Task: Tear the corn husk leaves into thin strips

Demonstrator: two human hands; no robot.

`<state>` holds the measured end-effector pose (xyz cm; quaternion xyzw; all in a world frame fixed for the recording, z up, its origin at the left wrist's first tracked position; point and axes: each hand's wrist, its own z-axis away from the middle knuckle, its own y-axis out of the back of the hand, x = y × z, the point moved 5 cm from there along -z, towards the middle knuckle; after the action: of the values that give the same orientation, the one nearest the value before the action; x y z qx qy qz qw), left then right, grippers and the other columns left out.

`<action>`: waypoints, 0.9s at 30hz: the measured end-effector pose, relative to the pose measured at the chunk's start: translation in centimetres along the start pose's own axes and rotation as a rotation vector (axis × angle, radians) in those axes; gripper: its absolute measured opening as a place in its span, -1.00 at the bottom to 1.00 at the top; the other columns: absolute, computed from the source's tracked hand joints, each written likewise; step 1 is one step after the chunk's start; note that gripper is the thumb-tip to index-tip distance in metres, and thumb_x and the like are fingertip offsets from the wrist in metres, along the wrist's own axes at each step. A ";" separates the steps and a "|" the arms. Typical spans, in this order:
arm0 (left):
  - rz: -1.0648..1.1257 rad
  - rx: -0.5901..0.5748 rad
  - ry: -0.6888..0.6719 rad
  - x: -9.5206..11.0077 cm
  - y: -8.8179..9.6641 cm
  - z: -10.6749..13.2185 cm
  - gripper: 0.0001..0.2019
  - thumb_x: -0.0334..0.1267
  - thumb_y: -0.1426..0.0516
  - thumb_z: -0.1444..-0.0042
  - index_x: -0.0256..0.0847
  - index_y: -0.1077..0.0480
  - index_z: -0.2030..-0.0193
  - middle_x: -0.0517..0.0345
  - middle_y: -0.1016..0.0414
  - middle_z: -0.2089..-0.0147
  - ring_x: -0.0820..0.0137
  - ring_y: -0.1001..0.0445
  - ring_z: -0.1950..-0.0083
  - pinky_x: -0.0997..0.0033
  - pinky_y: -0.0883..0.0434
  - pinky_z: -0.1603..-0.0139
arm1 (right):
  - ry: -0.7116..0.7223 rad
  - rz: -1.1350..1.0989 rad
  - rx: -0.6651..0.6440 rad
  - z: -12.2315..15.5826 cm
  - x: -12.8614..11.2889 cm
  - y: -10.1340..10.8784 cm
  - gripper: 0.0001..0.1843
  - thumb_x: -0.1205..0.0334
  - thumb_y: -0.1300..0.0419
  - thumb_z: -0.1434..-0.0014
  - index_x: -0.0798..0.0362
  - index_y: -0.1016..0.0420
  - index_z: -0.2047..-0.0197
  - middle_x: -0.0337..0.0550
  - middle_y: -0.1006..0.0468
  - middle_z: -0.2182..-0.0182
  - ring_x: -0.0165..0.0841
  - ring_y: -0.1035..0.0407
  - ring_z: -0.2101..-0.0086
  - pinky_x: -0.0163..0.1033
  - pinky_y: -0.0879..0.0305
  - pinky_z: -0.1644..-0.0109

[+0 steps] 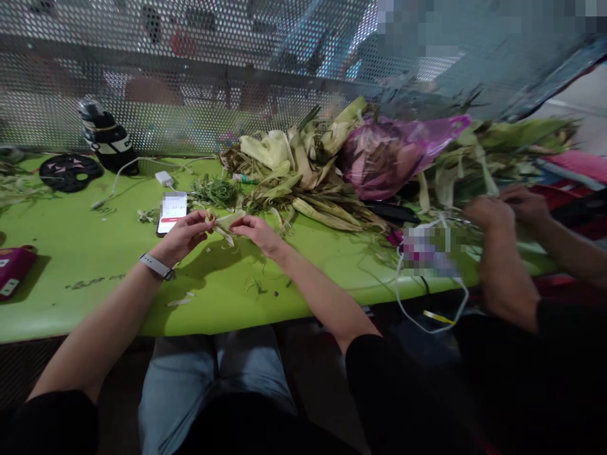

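My left hand (184,235) and my right hand (258,232) both pinch a small pale corn husk piece (228,221) held just above the green table (95,278). The left grips its left end, the right its right end. A white watch sits on my left wrist. Right behind my hands lies a heap of corn husks and small ears (303,170). A phone (171,212) lies flat just beyond my left hand.
A pink plastic bag (393,155) rests in the husk heap. Another person's hands (497,212) work at the right among green husks. A white charger and cable (164,178), a black round object (70,172), a magenta item (14,268) and a perforated metal wall (190,76) surround the table.
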<state>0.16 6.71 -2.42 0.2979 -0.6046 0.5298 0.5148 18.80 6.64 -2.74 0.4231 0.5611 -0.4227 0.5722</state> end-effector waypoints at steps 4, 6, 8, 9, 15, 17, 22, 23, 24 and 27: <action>-0.041 0.029 -0.050 0.0 0.2 -0.3 -0.76 -0.35 -0.40 0.11 -0.23 -0.48 0.30 0.23 -0.50 0.33 0.62 -0.38 0.41 0.63 -0.28 0.45 | 0.083 0.030 0.071 -0.3 -0.2 0.5 -0.82 0.17 -0.34 0.01 0.06 -0.46 0.37 -0.29 -0.52 0.42 -0.45 -0.41 0.37 -0.25 -0.34 0.11; -0.102 0.038 -0.091 0.0 0.2 -0.4 -0.75 -0.31 -0.40 0.10 -0.24 -0.48 0.29 0.22 -0.50 0.32 0.61 -0.37 0.42 0.60 -0.24 0.47 | 0.110 0.062 0.125 -0.3 -0.2 0.8 -0.80 0.14 -0.33 -0.03 0.04 -0.43 0.37 -0.31 -0.49 0.45 -0.46 -0.42 0.41 -0.26 -0.35 0.18; -0.162 0.076 -0.124 0.1 0.2 -0.4 -0.75 -0.27 -0.39 0.08 -0.23 -0.47 0.29 0.22 -0.49 0.33 0.59 -0.36 0.43 0.57 -0.23 0.46 | 0.135 0.083 0.159 -0.1 -0.3 0.9 -0.78 0.09 -0.33 -0.06 0.03 -0.43 0.34 -0.32 -0.47 0.46 -0.48 -0.39 0.46 -0.29 -0.34 0.26; -0.183 0.104 -0.132 0.1 0.3 -0.4 -0.75 -0.26 -0.39 0.08 -0.23 -0.46 0.29 0.22 -0.49 0.34 0.58 -0.36 0.42 0.56 -0.23 0.45 | 0.148 0.080 0.163 0.0 -0.4 0.9 -0.75 0.06 -0.33 -0.06 0.03 -0.44 0.31 -0.31 -0.47 0.46 -0.49 -0.38 0.47 -0.30 -0.33 0.29; -0.240 0.133 -0.118 -0.1 0.4 -0.2 -0.67 -0.23 -0.40 0.11 -0.22 -0.42 0.23 0.23 -0.48 0.34 0.54 -0.41 0.39 0.53 -0.24 0.41 | 0.238 -0.053 0.063 1.4 -1.7 0.0 -0.69 0.03 -0.42 0.01 -0.01 -0.52 0.26 -0.30 -0.49 0.40 -0.50 -0.35 0.39 -0.33 -0.37 0.25; -0.253 0.075 -0.099 -0.4 0.0 -0.2 -0.66 -0.21 -0.41 0.11 -0.22 -0.42 0.24 0.22 -0.49 0.33 0.54 -0.41 0.39 0.52 -0.24 0.40 | 0.288 -0.093 0.025 1.8 -2.2 -0.3 -0.73 0.07 -0.44 0.03 -0.02 -0.53 0.31 -0.27 -0.52 0.29 -0.49 -0.38 0.32 -0.33 -0.39 0.20; -0.266 0.030 -0.107 -0.8 -1.0 0.0 -0.71 -0.25 -0.38 0.07 -0.24 -0.42 0.25 0.21 -0.51 0.33 0.53 -0.42 0.38 0.50 -0.27 0.39 | 0.266 -0.120 -0.043 1.9 -2.2 -0.8 -0.67 -0.03 -0.41 0.00 0.01 -0.51 0.29 -0.23 -0.57 0.23 -0.53 -0.40 0.42 -0.39 -0.29 0.45; -0.264 0.030 -0.111 -0.8 -1.2 0.1 -0.71 -0.27 -0.38 0.06 -0.24 -0.41 0.24 0.20 -0.52 0.31 0.51 -0.45 0.36 0.48 -0.31 0.36 | 0.229 -0.109 -0.061 1.8 -1.9 -1.0 -0.64 -0.06 -0.39 -0.02 0.02 -0.50 0.27 -0.24 -0.57 0.31 -0.54 -0.37 0.49 -0.38 -0.27 0.49; -0.263 0.029 -0.118 -0.8 -1.4 0.2 -0.70 -0.29 -0.38 0.06 -0.24 -0.40 0.23 0.18 -0.54 0.30 0.49 -0.47 0.33 0.47 -0.34 0.31 | 0.199 -0.099 -0.065 1.7 -1.7 -1.1 -0.61 -0.09 -0.38 -0.02 0.03 -0.48 0.26 -0.27 -0.55 0.38 -0.55 -0.33 0.55 -0.38 -0.25 0.52; -0.279 0.033 -0.141 -0.8 -1.8 0.4 -0.67 -0.29 -0.37 0.04 -0.24 -0.35 0.19 0.15 -0.58 0.30 0.44 -0.53 0.27 0.40 -0.40 0.21 | 0.153 -0.079 0.019 1.4 -1.2 -1.1 -0.55 -0.12 -0.40 0.03 0.02 -0.41 0.27 -0.32 -0.52 0.47 -0.55 -0.27 0.61 -0.36 -0.25 0.55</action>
<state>1.92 5.72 -2.58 0.4239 -0.5831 0.4406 0.5349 18.12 4.98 -1.56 0.4372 0.6152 -0.4168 0.5066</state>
